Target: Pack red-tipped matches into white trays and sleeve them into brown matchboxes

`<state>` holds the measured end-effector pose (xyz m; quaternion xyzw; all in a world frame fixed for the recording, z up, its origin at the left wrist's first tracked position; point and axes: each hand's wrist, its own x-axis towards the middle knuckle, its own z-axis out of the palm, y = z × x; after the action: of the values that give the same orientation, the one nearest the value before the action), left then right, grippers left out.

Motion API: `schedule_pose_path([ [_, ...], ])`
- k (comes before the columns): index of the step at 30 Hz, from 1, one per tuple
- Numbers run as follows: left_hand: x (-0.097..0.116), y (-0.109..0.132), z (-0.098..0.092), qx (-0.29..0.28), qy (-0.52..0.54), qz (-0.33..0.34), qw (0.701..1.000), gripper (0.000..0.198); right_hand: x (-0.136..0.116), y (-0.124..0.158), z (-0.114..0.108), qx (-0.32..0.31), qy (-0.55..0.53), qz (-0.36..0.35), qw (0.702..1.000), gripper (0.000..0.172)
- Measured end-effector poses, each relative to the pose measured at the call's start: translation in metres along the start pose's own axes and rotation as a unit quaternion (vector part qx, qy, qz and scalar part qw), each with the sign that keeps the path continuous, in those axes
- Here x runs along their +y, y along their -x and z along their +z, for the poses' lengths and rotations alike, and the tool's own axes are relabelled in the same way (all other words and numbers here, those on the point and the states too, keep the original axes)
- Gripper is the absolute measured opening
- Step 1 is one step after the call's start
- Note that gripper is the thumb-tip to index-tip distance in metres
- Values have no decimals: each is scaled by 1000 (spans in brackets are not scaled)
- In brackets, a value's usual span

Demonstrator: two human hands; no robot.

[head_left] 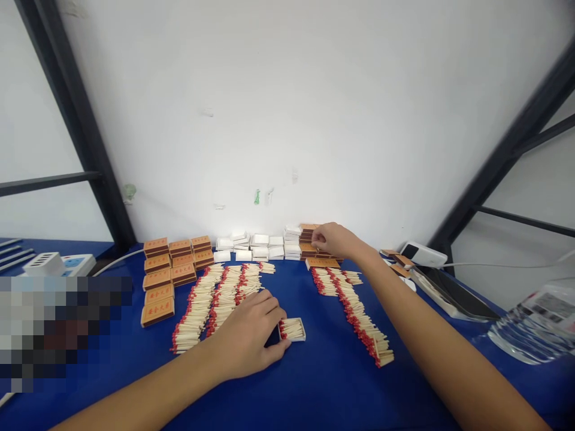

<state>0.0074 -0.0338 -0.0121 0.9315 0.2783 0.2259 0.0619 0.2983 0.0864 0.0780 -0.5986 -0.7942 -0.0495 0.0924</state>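
Observation:
My left hand (254,335) rests on the blue table, thumb and fingers around the left end of a white matchbox tray (304,336) filled with red-tipped matches (291,329). At the back, my right hand (335,239) reaches to the stack of orange matchbox sleeves (308,248), its fingers curled onto one near the top; the fingertips are partly hidden. Beside that stack stand white matchbox trays (260,240) in several piles. Rows of loose matches (193,317) lie left of and partly behind my left hand. More rows of matches (354,308) run below my right forearm.
Stacked orange matchboxes (158,308) stand at the left. On the right are a white device (422,254) with a cable, a dark tablet-like object (453,293) and a clear plastic package (534,323). A power strip (77,264) sits far left. A wall closes the back.

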Motion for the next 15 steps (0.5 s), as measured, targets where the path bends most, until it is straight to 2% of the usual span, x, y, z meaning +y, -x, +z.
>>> schedule_pose_path([
  [3,0,0,0,-11,0,-7,1000,17,16,10,5,-5,3,10,1000,14],
  [7,0,1,1,-14,1,-9,1000,18,23,20,16,-9,23,19,1000,15],
  [12,-1,1,1,-12,0,-6,1000,18,11,23,28,-23,75,75,994,48],
  [15,-1,1,2,-9,-2,-4,1000,19,-2,22,35,-29,112,87,989,55],
])
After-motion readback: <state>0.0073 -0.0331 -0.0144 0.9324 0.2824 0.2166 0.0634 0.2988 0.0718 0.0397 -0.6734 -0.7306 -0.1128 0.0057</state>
